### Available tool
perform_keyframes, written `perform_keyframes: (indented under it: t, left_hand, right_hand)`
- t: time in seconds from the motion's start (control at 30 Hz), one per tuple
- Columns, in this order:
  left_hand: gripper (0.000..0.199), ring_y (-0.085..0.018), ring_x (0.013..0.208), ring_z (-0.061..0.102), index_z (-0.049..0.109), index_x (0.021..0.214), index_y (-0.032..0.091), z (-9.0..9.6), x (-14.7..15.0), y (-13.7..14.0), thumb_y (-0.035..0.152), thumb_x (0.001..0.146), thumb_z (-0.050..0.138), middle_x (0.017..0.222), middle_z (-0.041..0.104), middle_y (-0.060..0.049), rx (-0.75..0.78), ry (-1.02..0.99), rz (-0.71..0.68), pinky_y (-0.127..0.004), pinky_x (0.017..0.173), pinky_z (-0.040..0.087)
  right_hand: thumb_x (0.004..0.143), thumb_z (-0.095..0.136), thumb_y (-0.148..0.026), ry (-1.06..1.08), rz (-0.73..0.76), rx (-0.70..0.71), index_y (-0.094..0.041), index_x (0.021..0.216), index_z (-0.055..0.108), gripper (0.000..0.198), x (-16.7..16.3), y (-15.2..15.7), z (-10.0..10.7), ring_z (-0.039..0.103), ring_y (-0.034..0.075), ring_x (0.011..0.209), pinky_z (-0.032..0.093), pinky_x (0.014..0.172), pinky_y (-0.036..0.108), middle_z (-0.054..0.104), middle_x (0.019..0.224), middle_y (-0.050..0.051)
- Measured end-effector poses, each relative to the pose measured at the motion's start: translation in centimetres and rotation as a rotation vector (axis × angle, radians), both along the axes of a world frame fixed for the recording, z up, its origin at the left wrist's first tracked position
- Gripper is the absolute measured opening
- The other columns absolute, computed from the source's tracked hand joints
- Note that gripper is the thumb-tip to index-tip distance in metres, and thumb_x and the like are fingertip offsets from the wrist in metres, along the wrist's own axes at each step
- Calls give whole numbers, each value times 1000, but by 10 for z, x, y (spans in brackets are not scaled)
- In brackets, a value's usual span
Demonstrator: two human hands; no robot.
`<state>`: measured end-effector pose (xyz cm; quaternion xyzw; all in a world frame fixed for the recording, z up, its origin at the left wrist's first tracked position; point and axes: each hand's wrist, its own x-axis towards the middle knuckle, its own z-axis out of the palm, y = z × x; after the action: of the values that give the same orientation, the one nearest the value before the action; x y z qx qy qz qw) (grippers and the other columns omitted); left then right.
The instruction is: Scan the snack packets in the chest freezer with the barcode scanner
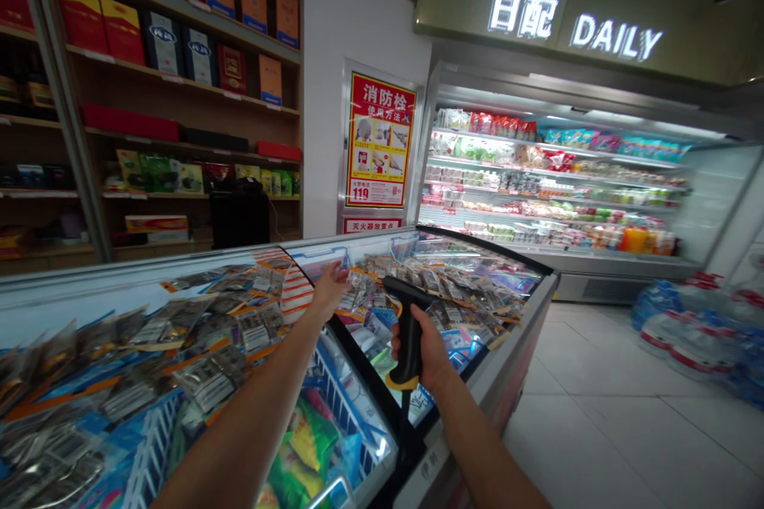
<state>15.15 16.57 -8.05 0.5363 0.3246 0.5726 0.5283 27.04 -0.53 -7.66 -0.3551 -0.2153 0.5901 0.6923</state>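
My right hand (433, 350) is wrapped around the grip of a black and yellow barcode scanner (410, 334), whose head points left over the chest freezer. A dark cable hangs from the bottom of its handle. Stretched forward over the freezer, my left hand (330, 288) is empty, its fingers partly spread. Just beyond its fingertips lie small clear packets (358, 290) with grey labels and orange edges. An orange-and-white striped package (294, 294) is beside my left wrist. Beneath my forearm, green and yellow bags (307, 433) sit in a blue basket (343, 406).
The freezer's right rim (507, 350) runs along the tiled floor (573, 358). Wrapped water bottles (692, 326) stand at the right. Behind are a lit refrigerated display (555, 175), a red poster (380, 141) and shelves of boxes (161, 44).
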Motion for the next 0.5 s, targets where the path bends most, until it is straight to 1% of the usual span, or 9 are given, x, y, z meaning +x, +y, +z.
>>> perform_keyframes:
  t: [0.07, 0.13, 0.3, 0.5]
  left_hand:
    - [66, -12, 71, 60, 49, 114, 18, 6, 2, 0, 0, 51, 60, 83, 64, -2, 7, -67, -37, -24, 67, 46]
    - [66, -12, 73, 59, 49, 113, 17, 9, 5, 1, 0, 50, 61, 83, 63, -2, 35, -102, -36, -24, 69, 46]
    - [62, -13, 74, 60, 52, 110, 17, 7, 9, 4, 2, 50, 62, 82, 64, -2, 83, -91, 0, -26, 70, 47]
    - [58, -13, 75, 60, 55, 106, 17, 9, 9, 4, 2, 50, 60, 77, 64, 0, 84, -80, 12, -25, 70, 47]
  right_hand:
    - [66, 58, -44, 3, 5, 24, -16, 68, 53, 29, -1, 0, 1, 48, 10, 38, 38, 36, 20, 54, 48, -2]
    - [65, 59, -44, 12, -1, 47, -16, 68, 53, 29, -1, -1, 1, 48, 9, 37, 38, 36, 20, 55, 49, -2]
    - [63, 61, -44, 35, -11, 63, -16, 67, 52, 30, -1, -3, 2, 47, 9, 37, 37, 35, 20, 55, 50, -2]
    - [64, 60, -44, 36, -8, 78, -16, 69, 53, 29, 0, -3, 1, 47, 9, 38, 38, 35, 20, 55, 50, -2]
